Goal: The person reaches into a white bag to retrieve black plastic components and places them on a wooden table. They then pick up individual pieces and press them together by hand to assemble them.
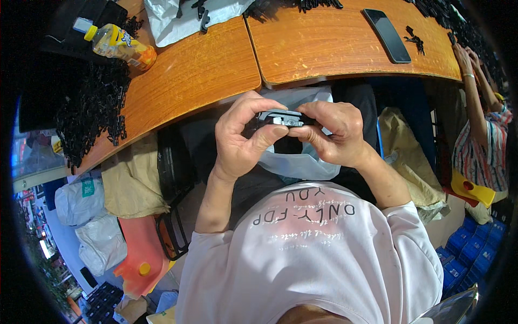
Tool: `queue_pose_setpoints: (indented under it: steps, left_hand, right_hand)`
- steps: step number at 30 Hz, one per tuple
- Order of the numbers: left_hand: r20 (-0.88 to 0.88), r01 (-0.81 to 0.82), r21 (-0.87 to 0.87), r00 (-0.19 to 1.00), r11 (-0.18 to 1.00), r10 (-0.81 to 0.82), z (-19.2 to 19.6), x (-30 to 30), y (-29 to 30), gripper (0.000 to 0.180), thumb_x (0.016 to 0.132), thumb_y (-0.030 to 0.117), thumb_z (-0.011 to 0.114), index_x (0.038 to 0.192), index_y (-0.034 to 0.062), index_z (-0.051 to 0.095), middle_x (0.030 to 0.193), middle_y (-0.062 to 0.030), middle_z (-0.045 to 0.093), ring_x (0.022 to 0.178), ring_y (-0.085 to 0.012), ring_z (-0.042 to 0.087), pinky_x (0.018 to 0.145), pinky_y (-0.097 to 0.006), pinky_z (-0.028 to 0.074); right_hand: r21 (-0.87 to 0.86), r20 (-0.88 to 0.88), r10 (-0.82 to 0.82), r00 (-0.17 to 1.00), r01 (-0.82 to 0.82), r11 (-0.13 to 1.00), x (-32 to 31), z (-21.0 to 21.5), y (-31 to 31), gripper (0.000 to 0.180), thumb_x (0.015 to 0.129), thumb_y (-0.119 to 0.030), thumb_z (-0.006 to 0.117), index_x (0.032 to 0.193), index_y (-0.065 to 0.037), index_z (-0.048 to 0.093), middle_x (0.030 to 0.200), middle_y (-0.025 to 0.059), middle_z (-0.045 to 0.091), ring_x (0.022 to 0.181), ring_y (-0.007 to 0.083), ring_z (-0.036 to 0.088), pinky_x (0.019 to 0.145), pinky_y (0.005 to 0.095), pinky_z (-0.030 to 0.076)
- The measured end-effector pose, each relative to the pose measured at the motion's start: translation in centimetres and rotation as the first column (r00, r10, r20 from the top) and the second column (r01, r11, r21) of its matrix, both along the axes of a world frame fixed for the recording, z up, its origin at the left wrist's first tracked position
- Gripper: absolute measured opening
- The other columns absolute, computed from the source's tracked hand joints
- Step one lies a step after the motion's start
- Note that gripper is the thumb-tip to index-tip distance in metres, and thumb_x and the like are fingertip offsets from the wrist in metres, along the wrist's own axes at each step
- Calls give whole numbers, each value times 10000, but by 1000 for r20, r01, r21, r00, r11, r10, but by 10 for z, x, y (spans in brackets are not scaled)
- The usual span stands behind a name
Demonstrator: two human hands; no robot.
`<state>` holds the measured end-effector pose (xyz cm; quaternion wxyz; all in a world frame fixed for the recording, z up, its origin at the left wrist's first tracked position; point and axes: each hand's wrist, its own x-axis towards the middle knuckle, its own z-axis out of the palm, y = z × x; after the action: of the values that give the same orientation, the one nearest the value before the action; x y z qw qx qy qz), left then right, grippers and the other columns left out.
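Between both hands is a small black plastic part with a grey, shiny face [285, 117], held just off the table's near edge. My left hand [241, 135] pinches its left end between thumb and fingers. On its right end, my right hand [338, 132] grips with thumb and forefinger. The fingertips cover both ends of the part, so its full shape is hidden. Beneath the hands, a white plastic bag [302, 164] hangs open over my lap.
A heap of black plastic parts [100, 102] lies on the wooden table [199, 65] at left, near a drink bottle [121, 46]. A phone [387, 35] and a few black pieces [414, 41] lie at right. Another person's hands [467, 59] work at the far right.
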<state>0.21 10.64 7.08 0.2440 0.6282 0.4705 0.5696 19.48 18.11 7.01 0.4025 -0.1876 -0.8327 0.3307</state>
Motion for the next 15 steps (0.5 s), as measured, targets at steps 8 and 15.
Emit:
queue_pose_setpoints:
  steps: [8, 15]
  left_hand:
    - [500, 117, -172, 866, 978, -16, -12, -6, 0, 237, 909, 231, 733, 991, 13, 686, 907, -13, 559, 771, -88, 520, 612, -221, 411]
    - [787, -63, -197, 585, 978, 196, 4, -44, 43, 93, 919, 153, 609, 922, 66, 575, 939, -37, 566, 772, -141, 585, 638, -266, 501]
  right_hand:
    - [-165, -36, 125, 991, -130, 978, -11, 5, 10, 325, 792, -184, 810, 1009, 11, 666, 762, 134, 658, 644, 253, 667, 577, 337, 512]
    - [-12, 99, -159, 982, 160, 987, -31, -28, 105, 287, 904, -173, 684, 1162, -46, 677, 976, 167, 688, 851, 318, 689, 735, 382, 542]
